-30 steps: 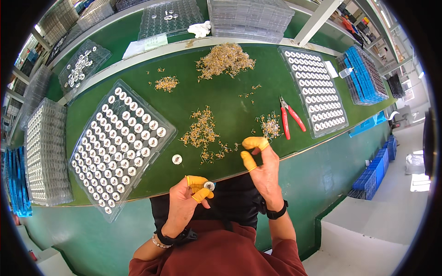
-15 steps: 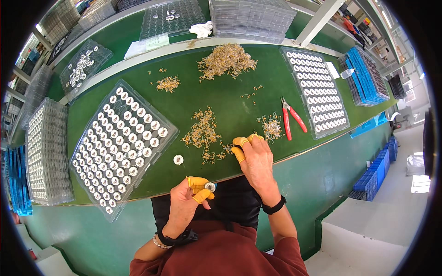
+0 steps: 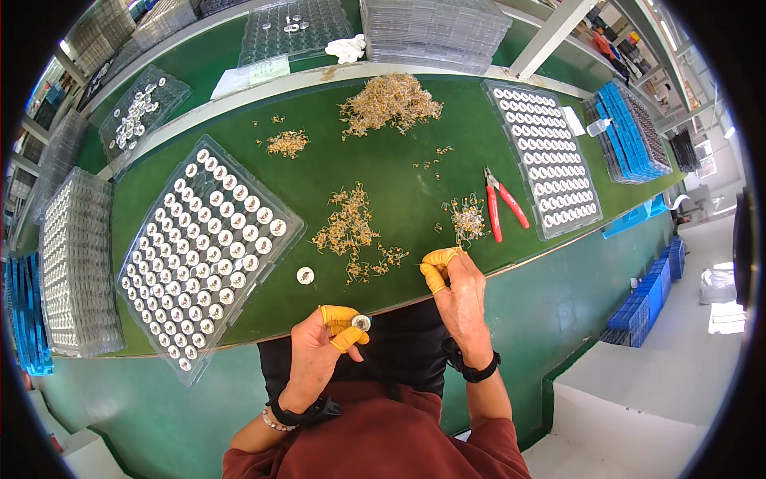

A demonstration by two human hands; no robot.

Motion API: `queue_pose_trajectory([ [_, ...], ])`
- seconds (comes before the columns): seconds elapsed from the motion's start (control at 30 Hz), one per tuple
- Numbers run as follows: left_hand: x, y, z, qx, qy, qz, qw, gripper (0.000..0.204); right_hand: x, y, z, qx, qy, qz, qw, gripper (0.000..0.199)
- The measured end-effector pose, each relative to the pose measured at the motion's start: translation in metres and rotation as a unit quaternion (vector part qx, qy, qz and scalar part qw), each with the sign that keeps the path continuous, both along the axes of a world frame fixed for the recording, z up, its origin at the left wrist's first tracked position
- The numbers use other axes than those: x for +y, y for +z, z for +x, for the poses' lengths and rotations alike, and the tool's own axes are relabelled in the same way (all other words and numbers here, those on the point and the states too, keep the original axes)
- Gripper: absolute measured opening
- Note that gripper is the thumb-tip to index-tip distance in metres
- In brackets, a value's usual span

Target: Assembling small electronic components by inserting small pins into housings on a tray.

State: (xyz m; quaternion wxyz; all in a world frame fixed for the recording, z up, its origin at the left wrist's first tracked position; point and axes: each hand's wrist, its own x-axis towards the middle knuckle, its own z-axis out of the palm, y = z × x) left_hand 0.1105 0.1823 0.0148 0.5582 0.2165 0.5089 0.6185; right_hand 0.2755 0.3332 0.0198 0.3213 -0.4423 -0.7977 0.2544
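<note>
My left hand (image 3: 329,331), in yellow finger cots, is closed near the table's front edge. Between its thumb and fingers sits a small round silver-white disc (image 3: 361,323). To its right, over the table edge, my right hand (image 3: 451,279) is pinched shut, also in yellow finger cots. A thin wire end pokes out left of its fingertips, from a small wire-leaded component mostly hidden by them. Loose yellow-orange wire-leaded components (image 3: 349,223) lie between the hands and farther back. A single white disc (image 3: 305,275) rests beyond my left hand.
A clear tray of white discs (image 3: 203,255) lies at the left, another tray (image 3: 546,160) at the right. Red-handled cutters (image 3: 504,207) lie beside a small pile of parts (image 3: 466,219). A larger component heap (image 3: 389,105) is at the back. Stacked trays (image 3: 78,263) stand far left.
My right hand has lifted from the edge of the component pile and moved right and slightly toward me, fingers pinched. The left hand keeps its hold on the disc.
</note>
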Motion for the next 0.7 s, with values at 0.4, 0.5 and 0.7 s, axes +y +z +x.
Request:
queue_pose_trajectory([
  [0.4,0.000,0.000,0.002,0.002,-0.008,-0.005,1.000,0.017,0.015,0.001,-0.016,-0.125,0.074,0.156,0.977,0.016],
  [0.5,-0.002,0.000,0.002,0.008,-0.007,-0.003,1.000,0.017,0.016,-0.001,-0.015,-0.156,0.079,0.158,0.972,0.014],
  [0.7,0.000,0.001,0.001,0.004,0.008,0.003,1.000,0.014,0.026,-0.001,0.005,-0.083,0.030,0.172,0.981,0.012],
])
